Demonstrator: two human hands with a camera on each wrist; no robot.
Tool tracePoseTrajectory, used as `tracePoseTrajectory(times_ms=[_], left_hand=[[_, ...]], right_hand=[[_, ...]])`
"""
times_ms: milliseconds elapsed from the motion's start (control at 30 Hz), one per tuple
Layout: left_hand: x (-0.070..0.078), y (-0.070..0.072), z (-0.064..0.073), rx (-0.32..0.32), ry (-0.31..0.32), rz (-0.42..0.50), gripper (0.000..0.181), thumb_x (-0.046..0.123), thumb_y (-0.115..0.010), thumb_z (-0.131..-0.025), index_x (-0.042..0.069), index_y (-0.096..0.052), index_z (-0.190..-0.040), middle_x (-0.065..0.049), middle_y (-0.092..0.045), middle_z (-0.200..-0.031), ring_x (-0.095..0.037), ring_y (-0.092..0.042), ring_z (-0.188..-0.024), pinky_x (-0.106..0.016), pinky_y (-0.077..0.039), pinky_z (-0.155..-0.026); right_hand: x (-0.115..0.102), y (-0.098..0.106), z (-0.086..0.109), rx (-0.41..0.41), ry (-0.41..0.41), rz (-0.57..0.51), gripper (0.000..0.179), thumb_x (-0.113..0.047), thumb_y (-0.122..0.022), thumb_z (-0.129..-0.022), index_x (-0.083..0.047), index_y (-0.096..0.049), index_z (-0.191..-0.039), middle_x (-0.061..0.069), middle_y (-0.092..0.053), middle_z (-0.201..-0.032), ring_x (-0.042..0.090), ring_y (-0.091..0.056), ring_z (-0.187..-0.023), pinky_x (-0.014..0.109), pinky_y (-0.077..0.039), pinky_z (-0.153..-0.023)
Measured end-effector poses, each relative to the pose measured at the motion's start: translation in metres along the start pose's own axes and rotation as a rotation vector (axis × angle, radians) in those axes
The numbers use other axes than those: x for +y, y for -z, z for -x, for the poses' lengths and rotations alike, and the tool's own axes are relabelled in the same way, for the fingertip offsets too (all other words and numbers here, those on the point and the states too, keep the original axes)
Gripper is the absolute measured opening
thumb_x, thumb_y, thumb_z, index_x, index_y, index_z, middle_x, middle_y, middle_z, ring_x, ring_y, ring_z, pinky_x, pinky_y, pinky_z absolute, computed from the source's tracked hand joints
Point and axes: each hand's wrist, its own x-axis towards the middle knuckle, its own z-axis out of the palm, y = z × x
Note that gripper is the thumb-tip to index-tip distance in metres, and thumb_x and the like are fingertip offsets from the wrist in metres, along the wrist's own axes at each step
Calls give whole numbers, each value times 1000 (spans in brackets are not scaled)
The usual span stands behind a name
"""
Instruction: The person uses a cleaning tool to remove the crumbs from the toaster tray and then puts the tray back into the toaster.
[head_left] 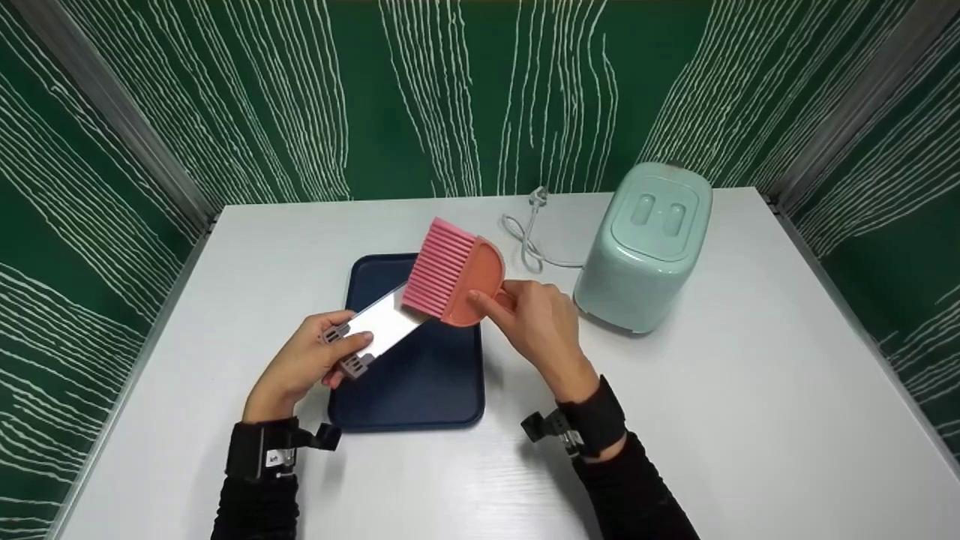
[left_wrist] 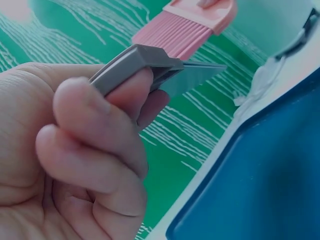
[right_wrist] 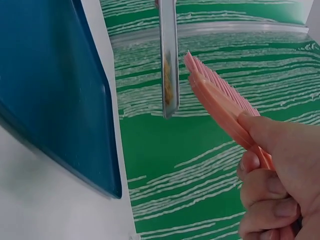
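So, at left, pinches slim metal pan (head_left: pixel 386 322) by gray end (head_left: pixel 358 365) with left hand (head_left: pixel 301 365), above navy tray (head_left: pixel 420 390); looks light, stiff, slick, best held there. Farther right, holds pink brush (head_left: pixel 469 281) near pan's far end, gripping handle (right_wrist: pixel 263 157) with right hand (head_left: pixel 538 324); likely light, with bendy bristles (head_left: pixel 441 268), best gripped behind them.

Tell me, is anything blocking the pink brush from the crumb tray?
Nothing visible blocks it. The right hand holds the pink brush beside the crumb tray, which the left hand grips; no object shows between them.
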Motion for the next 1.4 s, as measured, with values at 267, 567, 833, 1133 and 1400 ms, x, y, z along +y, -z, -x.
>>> tracePoseTrajectory(times_ms=[267, 567, 833, 1133, 1400], left_hand=[[5, 3, 2, 35, 5, -4, 24, 12, -68, -105, -2, -53, -118, -5, -68, -76, -5, -49, -44, -18, -34, -40], [8, 2, 2, 83, 11, -37, 30, 13, -73, -103, -5, -57, -121, -6, -67, -77, -5, -48, -43, -19, -36, -40], [9, 4, 2, 111, 14, -51, 31, 12, -74, -102, -5, -59, -123, -8, -68, -79, -6, -49, -44, -19, -37, -40], [5, 3, 5, 126, 22, -24, 33, 9, -74, -100, -9, -58, -124, -2, -67, -71, -4, -47, -41, -19, -35, -39], [7, 3, 5, 179, 22, -37, 33, 7, -74, -99, -8, -60, -125, 1, -62, -68, -4, -45, -40, -19, -33, -39]], right_hand=[[-17, -12, 6, -58, 102, 4, 58, -63, -72, -96, -21, -49, -63, -10, -34, -54, 9, -34, -49, 28, -21, -51], [-32, -25, 14, -63, 154, 55, 58, -63, -73, -96, -21, -50, -63, -11, -34, -53, 6, -35, -47, 24, -18, -48], [-34, -28, 14, -55, 147, 64, 59, -64, -73, -95, -21, -49, -62, -11, -34, -53, 7, -35, -47, 25, -17, -49], [-27, -31, 15, -77, 124, 83, 60, -64, -72, -95, -22, -45, -61, -11, -32, -53, 7, -32, -47, 25, -16, -49], [-21, -33, 14, -48, 119, 77, 62, -64, -73, -95, -22, -43, -61, -11, -30, -53, 8, -32, -46, 26, -16, -49]])
